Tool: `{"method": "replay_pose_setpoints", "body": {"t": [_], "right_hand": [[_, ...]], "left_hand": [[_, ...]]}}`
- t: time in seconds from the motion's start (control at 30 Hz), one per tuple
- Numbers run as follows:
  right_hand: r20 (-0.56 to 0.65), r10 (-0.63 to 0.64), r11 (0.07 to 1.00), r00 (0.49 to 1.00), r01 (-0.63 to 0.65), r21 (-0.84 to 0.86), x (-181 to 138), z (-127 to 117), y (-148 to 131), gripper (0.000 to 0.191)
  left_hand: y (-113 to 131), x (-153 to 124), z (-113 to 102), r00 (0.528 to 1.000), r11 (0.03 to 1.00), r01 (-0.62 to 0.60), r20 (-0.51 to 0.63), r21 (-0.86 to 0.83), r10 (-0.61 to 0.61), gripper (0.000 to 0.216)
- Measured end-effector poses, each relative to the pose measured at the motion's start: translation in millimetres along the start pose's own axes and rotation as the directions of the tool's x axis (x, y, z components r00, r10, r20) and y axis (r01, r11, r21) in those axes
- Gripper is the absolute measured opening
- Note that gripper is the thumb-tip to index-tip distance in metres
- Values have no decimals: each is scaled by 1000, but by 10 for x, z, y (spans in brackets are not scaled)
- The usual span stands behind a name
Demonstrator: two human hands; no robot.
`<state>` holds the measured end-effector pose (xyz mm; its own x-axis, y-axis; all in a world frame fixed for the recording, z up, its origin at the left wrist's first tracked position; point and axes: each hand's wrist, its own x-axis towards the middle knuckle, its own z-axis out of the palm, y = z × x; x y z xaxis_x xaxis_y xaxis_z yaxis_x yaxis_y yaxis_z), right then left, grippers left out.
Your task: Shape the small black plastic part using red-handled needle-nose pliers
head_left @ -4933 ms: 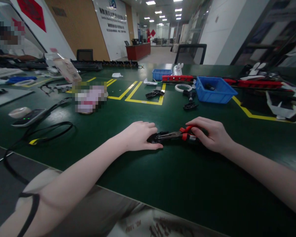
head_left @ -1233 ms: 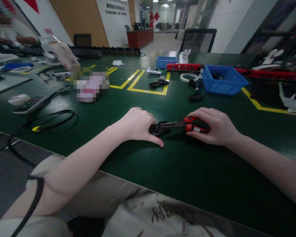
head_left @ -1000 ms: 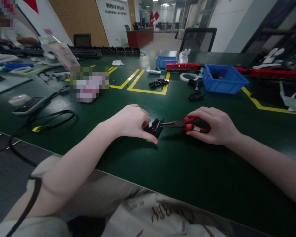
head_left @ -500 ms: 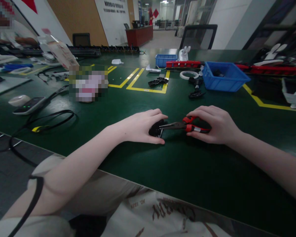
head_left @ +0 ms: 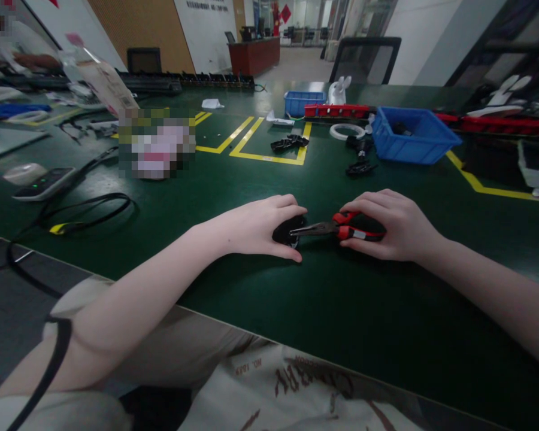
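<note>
My left hand (head_left: 269, 227) is closed around a small black part (head_left: 286, 230) on the green table, thumb on the near side and fingers on the far side. Its exact kind is hard to make out, since the palm hides some of it. My right hand (head_left: 388, 224) grips a pair of long-nose pliers (head_left: 341, 228) by the red and black handles. The pliers point left, and their jaw tips meet the right side of the black part; whether they pinch it I cannot tell.
Beyond my hands lie black parts (head_left: 290, 142) inside a yellow taped outline, more black pieces (head_left: 360, 169), a white tape ring (head_left: 347, 131) and a blue bin (head_left: 413, 137). At left are a bottle (head_left: 101, 81), a small device with green lights (head_left: 45, 184) and a looped black strap (head_left: 103, 200).
The view has shifted slightly, moving the background a little. Both hands keep nearly the same pose, with the pliers' tips still at the black part.
</note>
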<state>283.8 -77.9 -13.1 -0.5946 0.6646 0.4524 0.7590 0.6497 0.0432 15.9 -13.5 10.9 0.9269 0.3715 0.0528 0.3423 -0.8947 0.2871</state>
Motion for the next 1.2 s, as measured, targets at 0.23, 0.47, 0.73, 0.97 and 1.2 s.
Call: {"method": "replay_pose_setpoints", "body": {"t": [0.23, 0.47, 0.73, 0.97, 1.2], "right_hand": [[21, -14, 1000, 1000, 14, 10, 14, -7, 9, 39], [28, -29, 999, 999, 28, 20, 19, -7, 14, 38], [38, 4, 998, 999, -6, 54, 4, 0, 28, 37], [45, 14, 997, 999, -18, 71, 9, -3, 26, 36], [42, 3, 998, 999, -5, 57, 12, 1, 30, 37]], "left_hand": [[12, -1, -15, 1000, 1000, 12, 11, 14, -13, 73], [22, -4, -18, 1000, 1000, 18, 18, 19, -18, 72], [3, -7, -21, 1000, 1000, 17, 18, 20, -18, 73], [6, 2, -36, 999, 1000, 26, 22, 13, -26, 73], [-14, -34, -62, 1000, 1000, 12, 29, -14, -11, 74]]}}
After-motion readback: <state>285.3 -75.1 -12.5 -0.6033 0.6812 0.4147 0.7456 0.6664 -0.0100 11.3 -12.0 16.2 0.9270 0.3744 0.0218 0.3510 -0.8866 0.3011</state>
